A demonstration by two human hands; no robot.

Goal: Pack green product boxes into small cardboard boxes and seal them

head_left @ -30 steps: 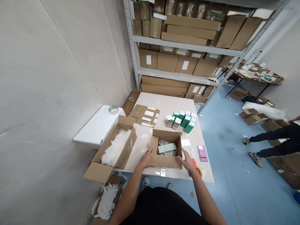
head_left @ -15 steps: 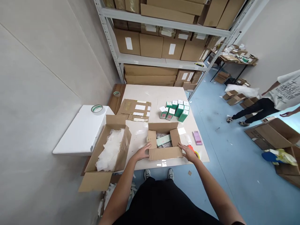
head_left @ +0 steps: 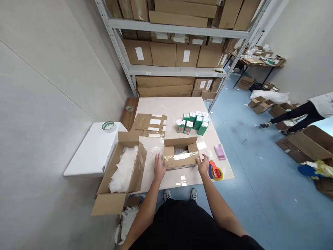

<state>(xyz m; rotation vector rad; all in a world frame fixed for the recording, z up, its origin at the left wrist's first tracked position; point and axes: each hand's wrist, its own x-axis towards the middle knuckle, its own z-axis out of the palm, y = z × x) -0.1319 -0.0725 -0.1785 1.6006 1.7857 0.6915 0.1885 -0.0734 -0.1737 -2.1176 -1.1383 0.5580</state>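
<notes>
A small cardboard box (head_left: 182, 163) sits in front of me, its front flap folded inward with shiny tape and a white strip along it. Something pale shows through the gap in its top; most of the contents are hidden. My left hand (head_left: 160, 169) is open at the box's left front corner, thumb by the cardboard and fingers stretched away from me. At the right front corner my right hand (head_left: 203, 165) is open too, its thumb against the box and its fingers apart. Beside it lie a red tape dispenser (head_left: 214, 169) and a yellow tape roll (head_left: 220, 174).
Left of me stands an open carton (head_left: 142, 166) of white packing sheets (head_left: 125, 170). Green boxes (head_left: 198, 122), flattened cardboard (head_left: 151, 125) and a purple item (head_left: 220, 152) lie on the table (head_left: 171, 104). Behind is a loaded shelf (head_left: 166, 71). A person (head_left: 309, 111) stands at right.
The box's front flap has folded from outside, toward me, to inward over the opening. Both hands have shifted along with it. The person at right has moved further right, and the view has tilted slightly.
</notes>
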